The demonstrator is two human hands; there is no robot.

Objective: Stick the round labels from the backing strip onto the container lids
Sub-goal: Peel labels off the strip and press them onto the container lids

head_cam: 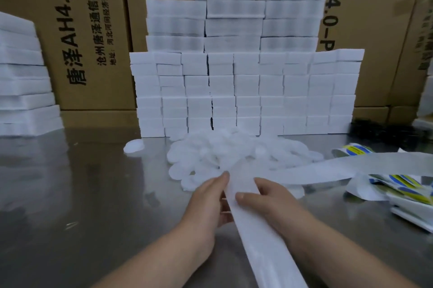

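A long white backing strip (262, 238) runs from the bottom of the view up between my hands, then bends right across the table. My left hand (208, 201) grips its left edge, thumb on top and fingers curled underneath. My right hand (264, 196) pinches the strip from the right, thumb pressed on its face. Just beyond my hands lies a heap of round translucent white lids (225, 154). One lid (134, 146) sits apart to the left. No label shows on the strip between my hands.
A wall of stacked white boxes (246, 93) stands behind the lids, with cardboard cartons (93, 41) behind it. Another white stack (23, 76) is at far left. Strips with blue-and-yellow labels (398, 184) lie at right on the steel table (82, 194).
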